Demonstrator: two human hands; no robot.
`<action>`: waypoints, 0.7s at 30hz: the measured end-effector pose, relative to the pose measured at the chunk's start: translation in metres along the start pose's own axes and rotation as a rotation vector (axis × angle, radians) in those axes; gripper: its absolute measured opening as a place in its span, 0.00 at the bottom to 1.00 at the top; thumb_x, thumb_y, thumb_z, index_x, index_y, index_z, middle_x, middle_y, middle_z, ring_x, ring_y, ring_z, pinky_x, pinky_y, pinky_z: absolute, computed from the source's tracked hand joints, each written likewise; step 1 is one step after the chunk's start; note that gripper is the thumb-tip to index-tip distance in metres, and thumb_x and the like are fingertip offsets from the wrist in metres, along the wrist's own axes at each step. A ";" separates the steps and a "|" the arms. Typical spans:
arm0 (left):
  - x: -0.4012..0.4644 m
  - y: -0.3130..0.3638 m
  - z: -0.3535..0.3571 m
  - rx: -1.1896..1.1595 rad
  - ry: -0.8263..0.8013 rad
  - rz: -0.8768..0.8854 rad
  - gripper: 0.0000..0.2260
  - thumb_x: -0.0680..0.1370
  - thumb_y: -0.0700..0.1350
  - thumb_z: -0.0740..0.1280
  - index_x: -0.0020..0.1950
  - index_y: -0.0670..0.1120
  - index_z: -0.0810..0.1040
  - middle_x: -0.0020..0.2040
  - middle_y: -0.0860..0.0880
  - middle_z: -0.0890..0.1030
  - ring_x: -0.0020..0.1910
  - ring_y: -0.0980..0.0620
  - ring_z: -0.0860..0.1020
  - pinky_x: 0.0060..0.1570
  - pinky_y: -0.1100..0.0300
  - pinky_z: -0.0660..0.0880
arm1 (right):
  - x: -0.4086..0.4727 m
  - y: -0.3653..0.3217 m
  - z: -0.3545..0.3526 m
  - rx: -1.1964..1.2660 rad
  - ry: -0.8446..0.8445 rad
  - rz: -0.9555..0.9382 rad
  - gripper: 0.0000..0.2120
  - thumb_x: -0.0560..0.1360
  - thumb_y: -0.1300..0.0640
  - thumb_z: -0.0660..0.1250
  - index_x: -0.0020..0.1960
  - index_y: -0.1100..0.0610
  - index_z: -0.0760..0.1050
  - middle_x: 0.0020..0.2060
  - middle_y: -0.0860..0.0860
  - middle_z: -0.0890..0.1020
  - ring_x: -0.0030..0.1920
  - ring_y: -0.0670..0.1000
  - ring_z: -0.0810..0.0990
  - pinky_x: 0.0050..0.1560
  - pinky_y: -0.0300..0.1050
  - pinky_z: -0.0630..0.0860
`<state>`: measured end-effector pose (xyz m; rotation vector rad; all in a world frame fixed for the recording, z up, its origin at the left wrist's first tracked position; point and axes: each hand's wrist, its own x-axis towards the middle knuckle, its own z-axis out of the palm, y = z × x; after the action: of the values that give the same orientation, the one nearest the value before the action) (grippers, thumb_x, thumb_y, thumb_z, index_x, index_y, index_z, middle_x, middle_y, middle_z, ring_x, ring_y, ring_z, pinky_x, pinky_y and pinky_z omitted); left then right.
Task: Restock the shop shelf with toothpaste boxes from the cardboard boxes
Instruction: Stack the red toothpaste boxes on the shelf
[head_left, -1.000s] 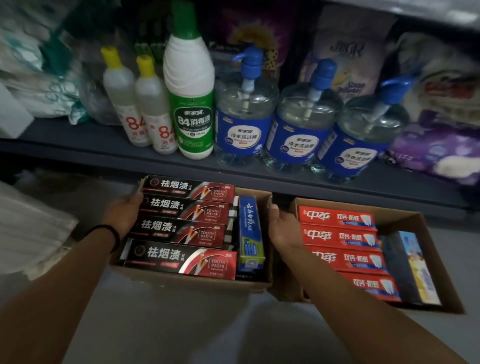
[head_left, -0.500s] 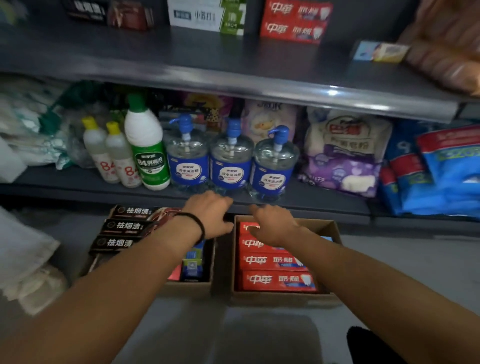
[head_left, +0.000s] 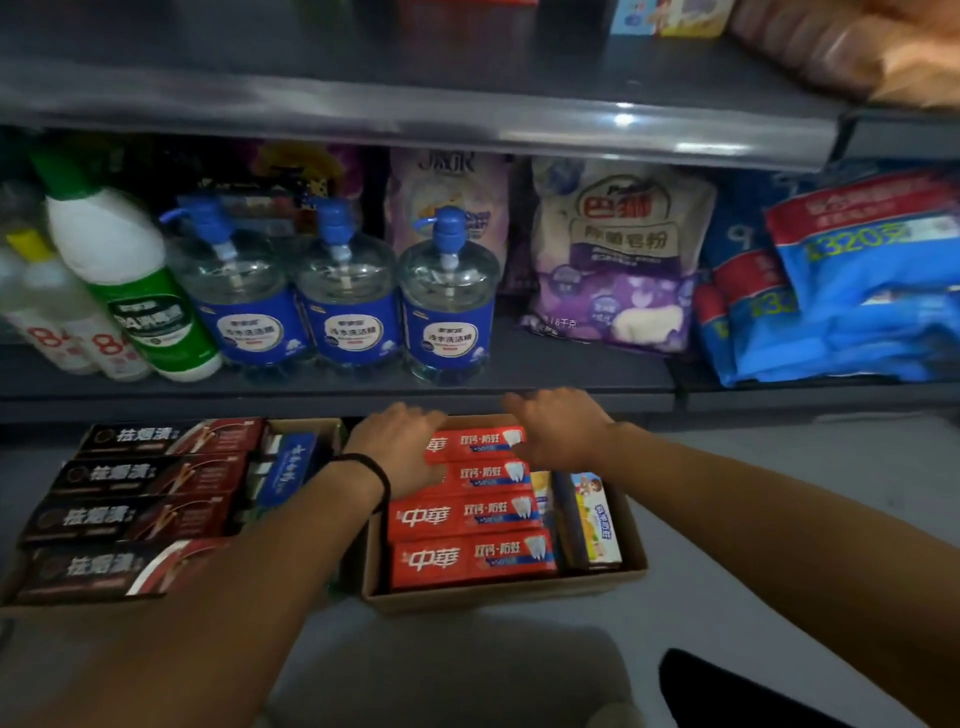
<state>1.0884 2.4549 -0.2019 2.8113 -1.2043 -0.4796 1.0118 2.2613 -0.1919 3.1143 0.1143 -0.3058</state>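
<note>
Two cardboard boxes sit side by side on the floor, just in front of the lowest shelf (head_left: 332, 402). The right-hand box (head_left: 498, 592) holds four red toothpaste boxes (head_left: 467, 561) lying flat in a row from its front wall to its back wall, with a few upright cartons along its right wall, one of them a yellow and blue carton (head_left: 597, 519). The left-hand box (head_left: 306, 428) holds four black and red toothpaste boxes (head_left: 130, 519) stacked in the same front-to-back row, and one blue carton (head_left: 291, 467) stands against its right wall.

Both hands reach into the right-hand box at its back end. The left hand (head_left: 400, 447), with a black band (head_left: 371, 470) on the wrist, lies over the left ends of the two rearmost red toothpaste boxes, fingers curled down over them; whether it truly grips them I cannot tell. The right hand (head_left: 558, 428) covers the right end of the rearmost one, fingers bent over the back rim; its grip is likewise hidden.

On the lowest shelf stand three clear pump bottles (head_left: 345, 312) with blue labels, one white bottle with a green label (head_left: 130, 280), and two small white bottles (head_left: 67, 332) at the left edge. To the right lie one purple and white bag (head_left: 618, 260) and a pile of blue packs (head_left: 841, 291). The upper shelf (head_left: 415, 104) runs across the top.
</note>
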 end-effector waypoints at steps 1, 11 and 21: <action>0.005 0.000 0.004 -0.005 -0.012 0.019 0.25 0.73 0.57 0.67 0.68 0.54 0.68 0.61 0.51 0.76 0.61 0.50 0.71 0.60 0.53 0.71 | 0.001 0.005 0.007 0.024 -0.016 -0.005 0.23 0.76 0.40 0.64 0.63 0.53 0.67 0.54 0.52 0.80 0.52 0.54 0.80 0.48 0.46 0.73; 0.030 0.010 0.038 -0.003 -0.108 0.135 0.22 0.75 0.50 0.67 0.69 0.53 0.69 0.66 0.51 0.74 0.64 0.50 0.72 0.61 0.52 0.71 | 0.012 0.030 0.046 0.116 -0.108 -0.061 0.24 0.77 0.40 0.62 0.68 0.51 0.66 0.59 0.51 0.78 0.55 0.51 0.79 0.53 0.44 0.75; 0.018 0.037 0.089 0.083 -0.182 0.149 0.23 0.74 0.46 0.70 0.68 0.47 0.70 0.64 0.48 0.71 0.63 0.49 0.69 0.63 0.55 0.71 | -0.005 0.027 0.072 0.157 -0.162 -0.090 0.31 0.78 0.43 0.63 0.75 0.50 0.54 0.69 0.50 0.72 0.63 0.51 0.76 0.59 0.48 0.77</action>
<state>1.0474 2.4235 -0.2857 2.7658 -1.4879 -0.7025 0.9952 2.2330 -0.2611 3.2266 0.2405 -0.5958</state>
